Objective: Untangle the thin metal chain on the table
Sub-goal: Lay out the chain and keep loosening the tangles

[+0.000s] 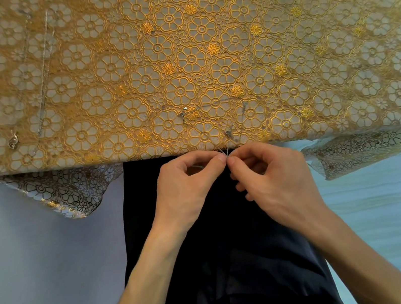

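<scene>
A thin silver chain (pixel 229 133) lies tangled near the table's front edge, and two strands of it run down over the edge to my fingertips. My left hand (pixel 188 180) and my right hand (pixel 269 174) meet just below the edge, over my dark lap. Each pinches the chain between thumb and forefinger, almost touching the other. Further loose parts of the chain, with a small clasp (pixel 183 112), spread over the cloth above my hands.
The table (pixel 202 45) wears a gold floral cloth that hangs over the front corners. Other straight chains (pixel 44 71) lie along the left side, with a clasp (pixel 14 140) near the left front corner. A pale wall is left, a light blue surface right.
</scene>
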{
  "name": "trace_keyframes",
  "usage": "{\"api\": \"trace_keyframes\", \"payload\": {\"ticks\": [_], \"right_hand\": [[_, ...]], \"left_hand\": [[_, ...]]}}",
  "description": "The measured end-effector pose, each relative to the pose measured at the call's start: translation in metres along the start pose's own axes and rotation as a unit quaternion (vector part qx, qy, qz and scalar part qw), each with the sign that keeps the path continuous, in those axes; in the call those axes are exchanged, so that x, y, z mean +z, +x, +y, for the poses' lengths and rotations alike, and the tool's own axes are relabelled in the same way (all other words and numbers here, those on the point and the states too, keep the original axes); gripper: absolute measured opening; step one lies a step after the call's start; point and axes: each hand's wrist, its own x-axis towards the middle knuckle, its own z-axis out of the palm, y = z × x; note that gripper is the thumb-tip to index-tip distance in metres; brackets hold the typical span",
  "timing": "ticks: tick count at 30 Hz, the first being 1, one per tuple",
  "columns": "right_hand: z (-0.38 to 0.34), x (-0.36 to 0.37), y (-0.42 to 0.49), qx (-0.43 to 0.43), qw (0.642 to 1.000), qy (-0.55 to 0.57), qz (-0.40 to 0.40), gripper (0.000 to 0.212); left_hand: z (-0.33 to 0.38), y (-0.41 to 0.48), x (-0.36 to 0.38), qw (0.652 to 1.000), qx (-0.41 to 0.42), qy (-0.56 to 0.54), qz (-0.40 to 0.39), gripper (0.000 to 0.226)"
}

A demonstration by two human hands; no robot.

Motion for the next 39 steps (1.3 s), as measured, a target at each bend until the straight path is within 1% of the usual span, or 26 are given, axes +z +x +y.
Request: {"api": "trace_keyframes", "payload": {"ticks": [4, 8, 12, 16, 22, 31, 36, 39], "right_hand": [[0.0, 0.001, -0.001, 0.01, 1.0, 0.008, 0.0, 0.011], [0.0, 0.002, 0.0, 0.021, 1.0, 0.016, 0.006, 0.012], [0.0, 0.0, 0.001, 0.022, 1.0, 0.02, 0.007, 0.006], [0.0, -0.003, 0.002, 0.019, 0.999, 0.015, 0.023, 0.007], [-0.003, -0.004, 0.001, 0.013, 1.0, 0.004, 0.024, 0.007], [-0.005, -0.003, 0.004, 0.001, 0.998, -0.063, 0.005, 0.011], [-0.004, 0.0, 0.006, 0.0, 0.996, -0.09, -0.021, 0.015], [-0.003, 0.002, 0.004, 0.0, 0.997, -0.073, -0.021, 0.019]], "left_hand": [[-0.003, -0.001, 0.001, 1.0, 0.01, -0.002, 0.006, 0.01], [-0.005, -0.002, 0.007, 0.999, 0.009, -0.031, 0.023, 0.011], [-0.006, -0.003, 0.01, 0.999, 0.013, -0.041, 0.025, 0.011], [-0.006, -0.005, 0.009, 0.999, 0.02, -0.015, 0.029, 0.009], [-0.011, -0.006, 0.008, 0.998, 0.047, 0.04, 0.031, 0.007], [-0.014, -0.009, 0.009, 0.99, 0.078, 0.106, 0.049, 0.007], [-0.014, -0.011, 0.014, 0.983, 0.109, 0.124, 0.075, 0.017], [-0.014, -0.012, 0.017, 0.982, 0.119, 0.119, 0.083, 0.019]]}}
